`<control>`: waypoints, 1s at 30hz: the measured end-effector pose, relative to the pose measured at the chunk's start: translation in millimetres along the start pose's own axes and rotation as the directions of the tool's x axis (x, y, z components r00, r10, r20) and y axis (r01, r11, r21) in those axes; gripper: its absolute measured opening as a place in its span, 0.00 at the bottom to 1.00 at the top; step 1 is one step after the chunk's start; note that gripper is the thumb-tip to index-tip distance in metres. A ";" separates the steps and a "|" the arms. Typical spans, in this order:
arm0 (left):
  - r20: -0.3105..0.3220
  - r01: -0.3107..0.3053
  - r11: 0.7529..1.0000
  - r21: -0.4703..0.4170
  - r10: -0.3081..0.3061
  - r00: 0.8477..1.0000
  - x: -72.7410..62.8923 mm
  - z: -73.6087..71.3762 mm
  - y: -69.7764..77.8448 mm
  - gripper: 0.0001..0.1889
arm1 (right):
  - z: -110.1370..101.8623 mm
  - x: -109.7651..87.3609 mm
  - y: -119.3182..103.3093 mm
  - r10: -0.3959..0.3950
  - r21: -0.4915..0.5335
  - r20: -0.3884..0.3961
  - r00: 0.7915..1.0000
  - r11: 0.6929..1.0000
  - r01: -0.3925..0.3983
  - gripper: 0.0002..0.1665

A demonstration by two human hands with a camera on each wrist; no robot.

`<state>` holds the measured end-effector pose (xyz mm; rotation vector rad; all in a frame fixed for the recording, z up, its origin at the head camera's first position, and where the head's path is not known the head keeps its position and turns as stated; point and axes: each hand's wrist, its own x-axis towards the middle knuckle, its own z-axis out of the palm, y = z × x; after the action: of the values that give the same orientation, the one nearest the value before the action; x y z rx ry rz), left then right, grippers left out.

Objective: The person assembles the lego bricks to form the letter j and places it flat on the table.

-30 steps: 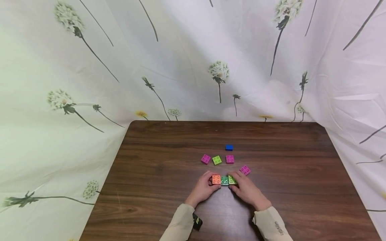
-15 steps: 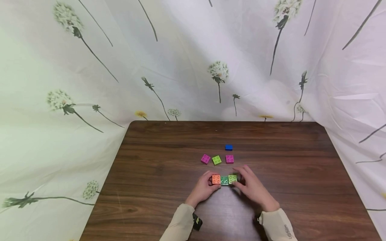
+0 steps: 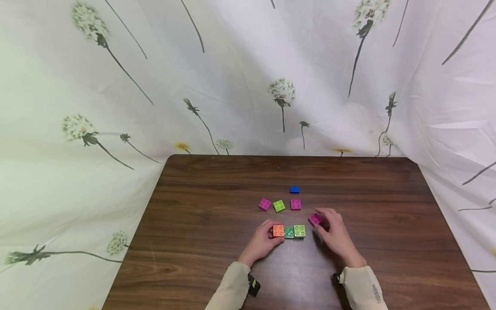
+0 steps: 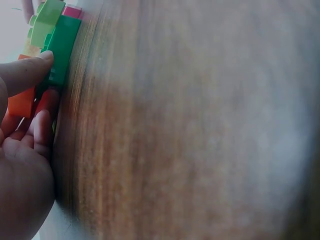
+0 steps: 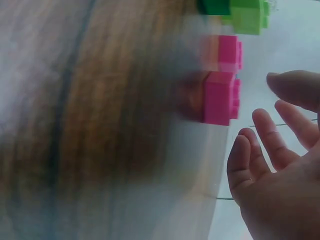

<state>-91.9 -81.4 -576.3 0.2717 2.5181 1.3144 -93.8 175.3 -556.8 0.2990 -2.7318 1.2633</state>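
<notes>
My left hand grips the orange brick, with the thumb on the near side and fingers on the far side. In the left wrist view, the orange brick and a light green brick sit raised at the two ends of a dark green brick. Between them, dark green studs show from above. My right hand is spread around a magenta brick, right of the joined bricks. In the right wrist view, a gap separates its fingers from the nearer magenta brick.
Behind the joined bricks lie a magenta brick, a lime brick and another magenta brick. A blue brick lies farther back. The brown wooden table meets a flower-printed curtain at its back edge.
My right hand has let go of the light green brick and moved right to the magenta brick. My left hand stays on the orange brick.
</notes>
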 end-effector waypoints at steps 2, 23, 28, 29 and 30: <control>-0.001 0.000 1.000 -0.002 0.000 1.000 0.2 -0.3 0.5 0.20 | 2.0 -0.8 4.0 0.003 -0.003 0.010 1.000 1.000 -0.003 0.30; -0.005 0.002 1.000 0.001 -0.002 1.000 -0.5 0.5 -0.1 0.20 | 13.9 0.3 14.8 -0.005 -0.088 0.101 0.995 0.996 0.014 0.27; -0.006 0.007 1.000 0.013 -0.007 1.000 -1.3 0.2 1.4 0.20 | 12.3 0.3 14.8 0.075 -0.094 0.124 0.989 0.994 -0.063 0.25; -0.006 0.009 1.000 0.014 -0.009 1.000 -1.6 0.2 1.4 0.20 | 11.8 0.2 14.7 0.087 -0.090 0.130 0.988 0.993 -0.076 0.25; -0.006 0.011 1.000 0.014 -0.011 1.000 -1.8 0.2 1.4 0.20 | 11.5 0.1 14.6 0.095 -0.087 0.134 0.987 0.993 -0.083 0.25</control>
<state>-90.1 -81.0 -575.0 0.2568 2.5307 1.2959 -97.5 175.8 -575.0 0.2680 -2.9350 1.1907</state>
